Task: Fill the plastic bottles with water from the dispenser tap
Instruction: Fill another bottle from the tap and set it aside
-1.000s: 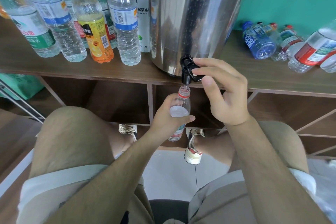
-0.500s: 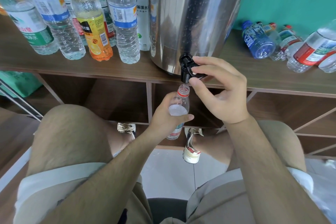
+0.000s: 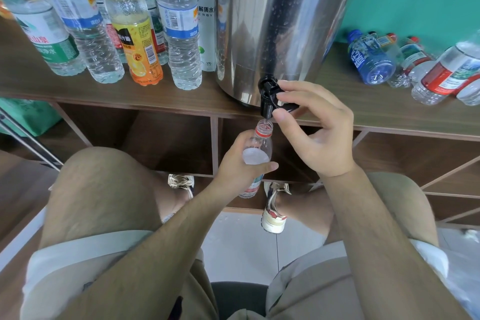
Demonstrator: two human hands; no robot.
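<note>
A steel water dispenser (image 3: 275, 21) stands on the wooden shelf (image 3: 104, 91). Its black tap (image 3: 268, 95) juts over the shelf edge. My right hand (image 3: 314, 130) pinches the tap's lever between thumb and fingers. My left hand (image 3: 240, 166) grips a small clear bottle (image 3: 258, 148) with a red neck ring, held upright with its open mouth right under the spout. A thin stream of water enters the mouth. The bottle's lower part is hidden behind my hand.
Several capped upright bottles (image 3: 181, 34), one with a yellow label (image 3: 135, 34), crowd the shelf left of the dispenser. Several uncapped bottles (image 3: 371, 57) lie on their sides at the right. Open cubbies sit under the shelf. My knees and shoes are below.
My right thumb has shifted up onto the tap lever and now pinches it. The bottle stays under the spout in my left hand.
</note>
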